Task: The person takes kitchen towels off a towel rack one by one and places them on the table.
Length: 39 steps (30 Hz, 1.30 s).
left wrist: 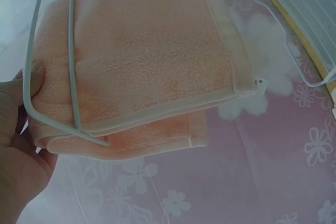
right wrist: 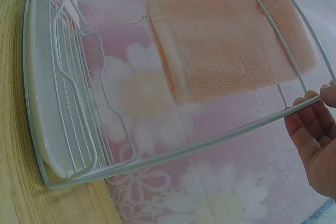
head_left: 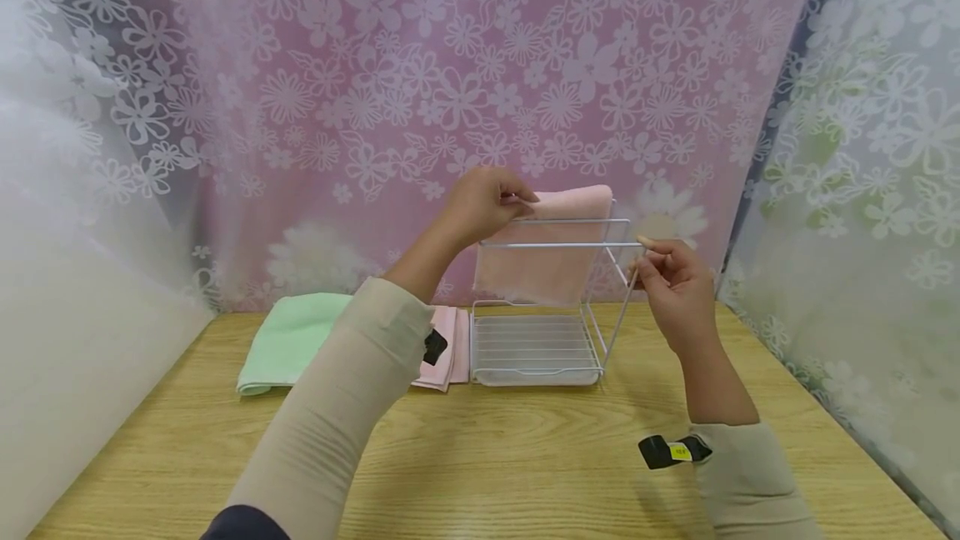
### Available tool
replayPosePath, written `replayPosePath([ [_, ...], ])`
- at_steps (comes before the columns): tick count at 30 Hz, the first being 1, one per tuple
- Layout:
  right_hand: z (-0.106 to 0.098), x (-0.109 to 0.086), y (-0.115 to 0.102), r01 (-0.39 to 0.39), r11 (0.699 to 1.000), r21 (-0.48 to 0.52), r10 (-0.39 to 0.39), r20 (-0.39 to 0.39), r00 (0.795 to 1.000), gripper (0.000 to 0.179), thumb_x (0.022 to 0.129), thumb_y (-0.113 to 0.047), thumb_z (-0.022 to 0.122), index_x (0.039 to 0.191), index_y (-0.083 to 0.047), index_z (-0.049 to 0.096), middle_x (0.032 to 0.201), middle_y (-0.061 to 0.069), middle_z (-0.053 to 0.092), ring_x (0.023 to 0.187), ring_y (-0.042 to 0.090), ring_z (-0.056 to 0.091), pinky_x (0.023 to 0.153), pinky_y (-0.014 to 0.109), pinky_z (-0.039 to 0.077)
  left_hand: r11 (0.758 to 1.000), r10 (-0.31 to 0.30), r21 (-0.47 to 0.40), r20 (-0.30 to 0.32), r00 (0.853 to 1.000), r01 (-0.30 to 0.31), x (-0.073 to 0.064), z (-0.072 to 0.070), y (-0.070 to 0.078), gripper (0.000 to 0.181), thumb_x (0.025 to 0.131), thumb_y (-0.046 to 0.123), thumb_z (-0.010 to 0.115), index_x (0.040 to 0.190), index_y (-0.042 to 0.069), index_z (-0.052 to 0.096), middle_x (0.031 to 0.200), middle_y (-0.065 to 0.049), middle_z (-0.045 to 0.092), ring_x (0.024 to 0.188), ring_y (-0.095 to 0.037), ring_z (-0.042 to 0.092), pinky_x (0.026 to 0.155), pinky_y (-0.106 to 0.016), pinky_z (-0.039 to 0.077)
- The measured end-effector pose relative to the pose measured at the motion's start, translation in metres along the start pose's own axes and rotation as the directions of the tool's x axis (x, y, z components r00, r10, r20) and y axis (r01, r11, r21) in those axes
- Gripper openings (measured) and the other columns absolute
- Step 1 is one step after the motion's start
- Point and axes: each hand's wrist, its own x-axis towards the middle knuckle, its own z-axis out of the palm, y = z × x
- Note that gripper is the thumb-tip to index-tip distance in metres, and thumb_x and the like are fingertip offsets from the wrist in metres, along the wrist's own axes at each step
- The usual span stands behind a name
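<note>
A white wire rack (head_left: 558, 245) stands on the table, with a shallow translucent tray (head_left: 536, 378) at its base. Over its upper bars hangs a folded pink towel (head_left: 536, 269); its lower edge and a small tag show in the left wrist view. My left hand (head_left: 483, 202) pinches the towel's top fold at the left end, thumb in front. At the rack's upper right corner, my right hand (head_left: 682, 294) grips the frame between thumb and fingers. The right wrist view shows those fingers (right wrist: 307, 121) around the bar.
Left of the rack lie a folded light green towel (head_left: 292, 340) and a folded pink cloth (head_left: 452, 348), partly behind my left sleeve. The wooden table (head_left: 480, 457) meets a flowered curtain (head_left: 420, 90) at the back, with more curtains on both sides.
</note>
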Motion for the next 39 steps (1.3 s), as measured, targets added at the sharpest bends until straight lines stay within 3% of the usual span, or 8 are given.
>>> replayPosePath([
  [7, 0.000, -0.001, 0.000, -0.005, 1.000, -0.028, 0.005, -0.007, 1.000, 0.024, 0.095, 0.004, 0.057, 0.119, 0.006, 0.062, 0.082, 0.004, 0.065, 0.073, 0.016, 0.063, 0.068, 0.021, 0.056, 1.000, 0.018, -0.003, -0.017, 1.000, -0.018, -0.005, -0.004, 0.004, 0.012, 0.087, 0.015, 0.075, 0.098, 0.010, 0.078, 0.102, -0.003, 0.073, 0.092, -0.014, 0.064, 0.082, -0.026, 0.050],
  [13, 0.000, 0.000, 0.000, -0.018, 1.000, -0.018, 0.018, -0.013, 1.000, 0.025, 0.096, 0.002, 0.058, 0.119, 0.005, 0.062, 0.083, 0.002, 0.065, 0.074, 0.015, 0.063, 0.069, 0.021, 0.056, 0.998, 0.053, -0.013, -0.044, 0.998, -0.054, -0.008, -0.006, 0.005, 0.012, 0.086, 0.014, 0.077, 0.096, 0.010, 0.079, 0.098, -0.003, 0.074, 0.079, -0.012, 0.060, 0.071, -0.023, 0.046],
  [21, 0.000, 0.000, -0.002, -0.012, 0.999, -0.047, 0.011, -0.014, 1.000, 0.025, 0.095, 0.003, 0.059, 0.119, 0.006, 0.062, 0.083, 0.002, 0.065, 0.073, 0.017, 0.064, 0.069, 0.021, 0.056, 0.994, 0.083, -0.070, -0.055, 0.995, -0.087, -0.013, -0.008, 0.006, 0.010, 0.085, 0.010, 0.077, 0.095, 0.006, 0.079, 0.094, -0.004, 0.074, 0.075, -0.013, 0.060, 0.069, -0.022, 0.045],
  [28, 0.001, 0.000, -0.002, -0.015, 1.000, -0.005, 0.015, -0.013, 1.000, 0.025, 0.094, 0.005, 0.059, 0.119, 0.006, 0.062, 0.081, 0.003, 0.065, 0.072, 0.014, 0.064, 0.068, 0.021, 0.056, 0.986, 0.106, -0.121, -0.077, 0.991, -0.115, -0.017, -0.007, 0.003, 0.009, 0.085, 0.007, 0.076, 0.093, 0.004, 0.078, 0.088, -0.005, 0.074, 0.066, -0.013, 0.052, 0.065, -0.022, 0.043],
  [39, 0.001, -0.001, -0.002, -0.027, 0.999, -0.019, 0.026, -0.015, 1.000, 0.023, 0.095, 0.004, 0.058, 0.117, 0.006, 0.062, 0.081, 0.005, 0.065, 0.073, 0.016, 0.063, 0.068, 0.021, 0.056, 0.981, 0.099, -0.158, -0.075, 0.992, -0.110, -0.025, -0.007, 0.003, 0.010, 0.086, 0.007, 0.076, 0.095, 0.004, 0.078, 0.088, -0.004, 0.074, 0.064, -0.013, 0.051, 0.058, -0.022, 0.041],
])
